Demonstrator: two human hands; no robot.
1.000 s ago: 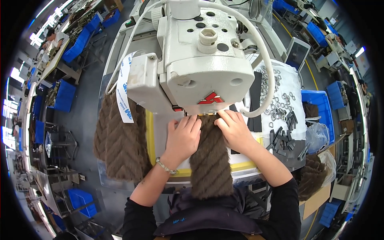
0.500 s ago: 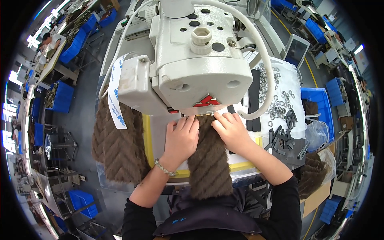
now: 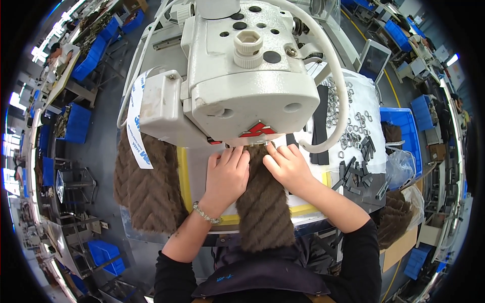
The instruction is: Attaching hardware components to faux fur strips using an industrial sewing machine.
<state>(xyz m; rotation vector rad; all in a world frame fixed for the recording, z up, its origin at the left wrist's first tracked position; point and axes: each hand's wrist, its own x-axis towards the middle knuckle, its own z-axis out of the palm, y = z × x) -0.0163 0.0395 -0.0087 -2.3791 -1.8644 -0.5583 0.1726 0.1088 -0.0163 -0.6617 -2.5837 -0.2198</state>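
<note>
A brown fur strip (image 3: 265,212) runs from the sewing machine head (image 3: 252,98) toward me and hangs over the table's near edge. My left hand (image 3: 227,175) holds its far end from the left side, fingers bent and close together. From the right, my right hand (image 3: 289,169) pinches the same end, with the index finger reaching forward under the machine head. The fingertips and whatever lies beneath them are partly hidden by the machine. More brown fur pieces (image 3: 151,187) lie to the left of my left forearm.
On the right, a white sheet (image 3: 371,93) carries many metal rings (image 3: 348,141). Short black strips (image 3: 357,177) lie beside it, near long black bands (image 3: 319,126). Beyond are a blue bin (image 3: 411,144) and a carton holding fur (image 3: 396,219). A white hose (image 3: 343,101) curves beside the machine.
My hands and the fur strip stay at nearly the same place, with my right fingers shifting slightly left. The view has tilted a little, so the machine appears slightly farther left.
</note>
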